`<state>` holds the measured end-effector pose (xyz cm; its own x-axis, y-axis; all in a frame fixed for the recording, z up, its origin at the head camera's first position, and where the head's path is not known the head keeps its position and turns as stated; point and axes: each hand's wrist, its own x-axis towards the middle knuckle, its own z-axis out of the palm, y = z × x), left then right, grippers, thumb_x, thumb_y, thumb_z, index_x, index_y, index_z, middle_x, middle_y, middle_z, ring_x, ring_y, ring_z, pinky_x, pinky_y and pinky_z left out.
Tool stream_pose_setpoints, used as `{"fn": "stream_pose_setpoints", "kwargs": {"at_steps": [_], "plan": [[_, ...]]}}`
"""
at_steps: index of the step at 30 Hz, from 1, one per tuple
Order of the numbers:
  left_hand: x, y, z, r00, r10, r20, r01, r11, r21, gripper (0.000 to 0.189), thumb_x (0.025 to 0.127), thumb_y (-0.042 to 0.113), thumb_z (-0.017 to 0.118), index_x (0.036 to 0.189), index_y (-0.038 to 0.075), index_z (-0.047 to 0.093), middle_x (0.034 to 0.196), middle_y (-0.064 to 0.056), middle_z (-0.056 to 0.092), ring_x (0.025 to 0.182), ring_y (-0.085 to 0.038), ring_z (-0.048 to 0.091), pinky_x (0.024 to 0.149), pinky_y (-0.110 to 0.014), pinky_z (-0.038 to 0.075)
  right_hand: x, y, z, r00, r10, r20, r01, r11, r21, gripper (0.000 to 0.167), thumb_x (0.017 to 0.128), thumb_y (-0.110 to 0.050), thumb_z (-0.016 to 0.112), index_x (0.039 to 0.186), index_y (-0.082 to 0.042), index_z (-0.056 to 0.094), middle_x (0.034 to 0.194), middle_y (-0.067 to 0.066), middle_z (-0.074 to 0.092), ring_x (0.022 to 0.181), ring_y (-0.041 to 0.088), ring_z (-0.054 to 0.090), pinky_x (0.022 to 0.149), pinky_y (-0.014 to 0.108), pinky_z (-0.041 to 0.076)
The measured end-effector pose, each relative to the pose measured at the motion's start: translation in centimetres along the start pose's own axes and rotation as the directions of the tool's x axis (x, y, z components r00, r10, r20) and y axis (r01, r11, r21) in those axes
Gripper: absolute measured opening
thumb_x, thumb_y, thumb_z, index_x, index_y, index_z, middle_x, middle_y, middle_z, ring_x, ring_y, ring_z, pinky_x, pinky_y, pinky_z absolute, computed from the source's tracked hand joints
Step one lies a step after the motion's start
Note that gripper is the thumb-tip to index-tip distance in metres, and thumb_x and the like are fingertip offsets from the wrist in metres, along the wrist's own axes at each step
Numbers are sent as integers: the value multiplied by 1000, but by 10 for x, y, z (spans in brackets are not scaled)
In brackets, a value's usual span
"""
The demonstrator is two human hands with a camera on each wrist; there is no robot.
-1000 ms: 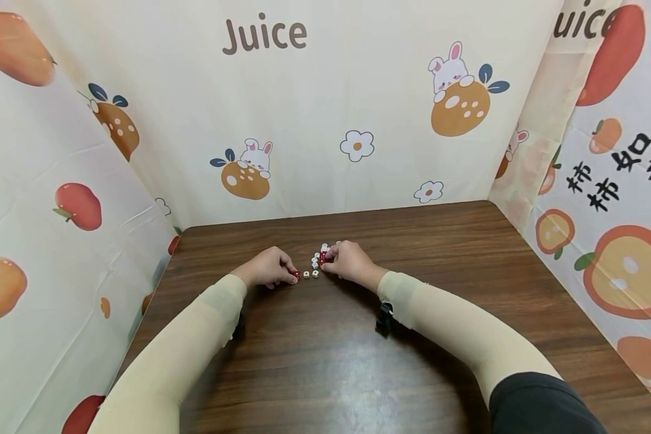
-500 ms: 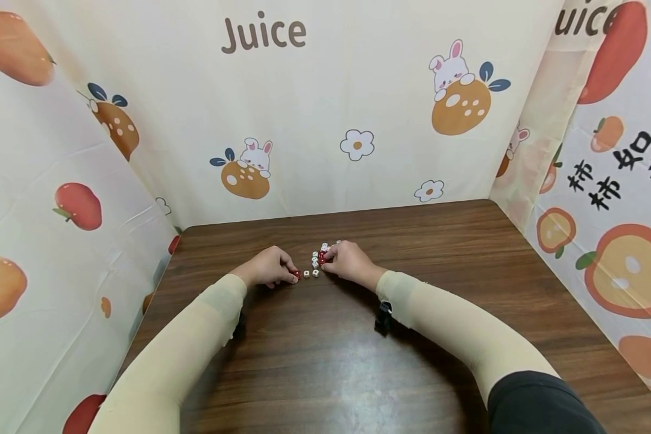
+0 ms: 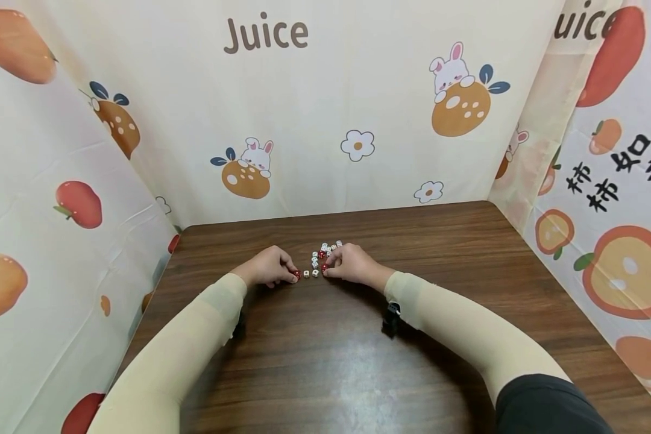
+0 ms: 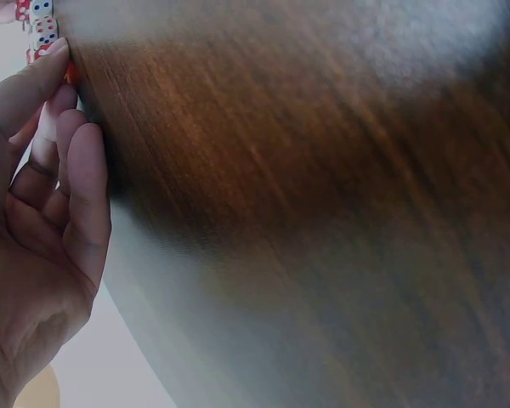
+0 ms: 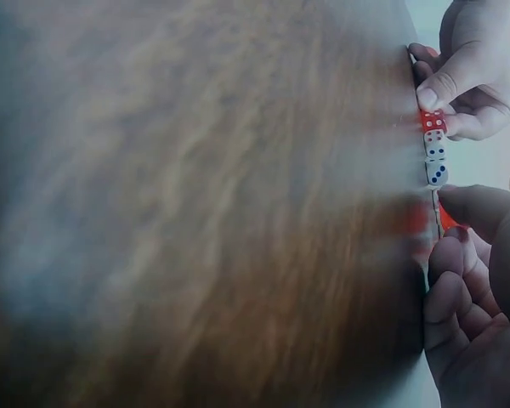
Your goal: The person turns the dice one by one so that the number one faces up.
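Observation:
In the head view, my left hand [image 3: 271,267] pinches a red die [image 3: 297,274] at the left end of a short row on the table. Two white dice continue the row to its right; in the right wrist view the nearer white die [image 5: 437,173] shows blue pips. Thumb and fingers of my right hand [image 3: 352,264] pinch another red die [image 3: 324,267], just behind and right of the row's right end. Its red side [image 5: 447,218] peeks out between the fingertips in the right wrist view.
Behind the row stands a short line of white dice [image 3: 314,260]. Further back are a loose red die [image 3: 322,254] and several white dice [image 3: 324,247], some partly behind the right hand. The brown wooden table [image 3: 325,361] meets printed cloth walls [image 3: 304,90] at the back and sides.
My right hand has drawn a red die toward me and slightly right, away from the other red die behind it. The left hand has stayed in place on its red die.

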<state>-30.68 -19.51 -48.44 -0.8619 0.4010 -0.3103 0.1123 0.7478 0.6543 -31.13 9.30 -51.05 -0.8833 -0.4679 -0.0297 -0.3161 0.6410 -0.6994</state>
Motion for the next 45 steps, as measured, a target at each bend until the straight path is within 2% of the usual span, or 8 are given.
{"fn": "stream_pose_setpoints", "kwargs": {"at_steps": [10,26,37,45], "plan": [[-1,0,0,1000,-6,2,6,1000,-2,6,96,20,93,100,17,89,81,4,73,67,-14,61,57,-32,59,-3,4,-3,997,-66,39,66,998,-3,10,96,-21,91,102,-13,90,69,-13,67,63,1,56,73,22,50],[0,1,0,1000,-5,5,5,1000,6,6,96,20,93,100,17,89,81,4,74,67,-14,61,57,-31,58,-5,5,-3,995,-90,52,91,996,-13,9,95,-19,90,101,-14,90,67,-13,66,62,0,54,68,21,48],[1,1,-1,1000,-3,10,3,1000,0,6,97,20,93,99,17,89,81,3,75,67,-14,61,57,-31,58,-3,3,-4,993,-100,64,106,990,-90,7,95,-20,89,101,-15,90,69,-12,71,65,0,57,72,22,51],[0,0,0,1000,-7,11,7,1000,-4,6,97,20,93,99,17,89,80,2,76,66,-15,60,56,-31,58,-4,4,-7,992,-87,87,91,995,-43,21,94,-20,93,111,-8,88,68,-11,69,63,1,57,75,22,52]]}}
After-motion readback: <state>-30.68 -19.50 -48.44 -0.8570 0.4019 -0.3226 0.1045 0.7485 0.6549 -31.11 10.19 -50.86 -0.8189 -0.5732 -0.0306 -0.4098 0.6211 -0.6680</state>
